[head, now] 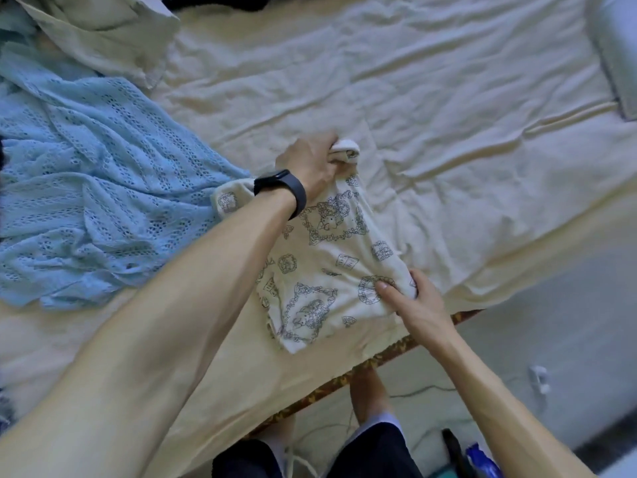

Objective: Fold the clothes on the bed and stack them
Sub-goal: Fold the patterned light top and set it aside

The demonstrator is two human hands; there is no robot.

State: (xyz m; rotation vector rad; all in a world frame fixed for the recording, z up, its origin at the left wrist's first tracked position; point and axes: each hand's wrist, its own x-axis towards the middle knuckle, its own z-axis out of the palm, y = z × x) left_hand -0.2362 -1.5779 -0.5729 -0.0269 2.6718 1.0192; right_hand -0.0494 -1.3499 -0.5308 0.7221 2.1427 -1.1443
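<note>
The cream printed garment (327, 270) lay on the near part of the bed sheet (413, 81), close to the bed's edge, with its near corner reaching almost to the patterned mattress border (344, 377). It carried dark outline drawings of wreaths and small figures.

The left hand (310, 163) gripped the far end of the garment; its fingers were curled tight around a bunched roll of cloth, which was raised slightly off the sheet. A dark smartwatch (281, 188) sat on that wrist.

The right hand (420, 305) pinched the garment's near right edge. The thumb pressed flat on top of the cloth, and the other fingers were curled round the edge from beyond. The cloth ran taut between the 2 hands.

To the left, a light blue open-knit garment (103, 184) lay spread and unfolded, its edge touching the printed garment under the left forearm. A beige garment (103, 36) lay crumpled at the far left corner, overlapping the blue knit. A pale pillow (617, 46) rested at the far right. A white plug (539, 377) lay on the floor.
</note>
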